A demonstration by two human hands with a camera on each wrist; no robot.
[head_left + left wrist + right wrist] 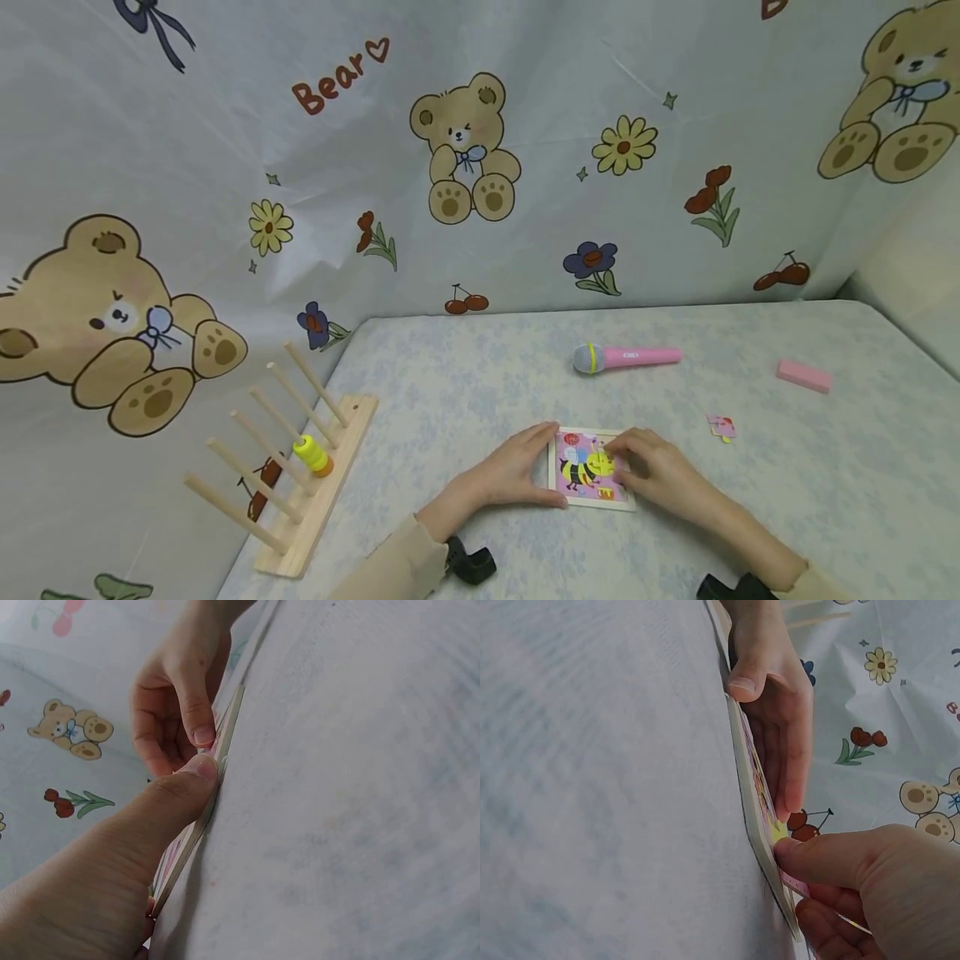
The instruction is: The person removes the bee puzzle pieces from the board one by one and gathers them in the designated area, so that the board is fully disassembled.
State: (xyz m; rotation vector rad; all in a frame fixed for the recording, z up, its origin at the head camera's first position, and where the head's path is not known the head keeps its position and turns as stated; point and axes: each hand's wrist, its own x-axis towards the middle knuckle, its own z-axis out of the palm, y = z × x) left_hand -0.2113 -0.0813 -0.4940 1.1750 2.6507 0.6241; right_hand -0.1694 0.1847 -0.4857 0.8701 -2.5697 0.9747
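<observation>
Left sleeve [393, 567], beige: near side and left of the framed puzzle, a black wrist mount [472, 564] at its cuff.

Framed puzzle [587, 471]: bee picture on pink, pale rim; lies on the mottled table [457, 375], between both hands.

Left hand [513, 468]: at the puzzle's left side, forearm slanting in from the near left; fingers extended toward the far left corner, thumb along the near edge, frame gripped between them.

Right hand [663, 468]: at the puzzle's right side, knuckles raised; thumb and fingers bent, pinching a pink piece [796, 886] (largely covered by the fingers) over the picture.

Loose puzzle pieces [722, 428]: right of the puzzle, slightly beyond (count uncertain).

Microphone [637, 357], pink handle, grey head: beyond the puzzle.

Pink block [804, 377]: beyond the puzzle, farther right.

Wooden peg stand [318, 508], six rods: well left of the puzzle; yellow and orange rings [312, 455] on one rod.

Bear-print backdrop [540, 250]: behind the puzzle.
</observation>
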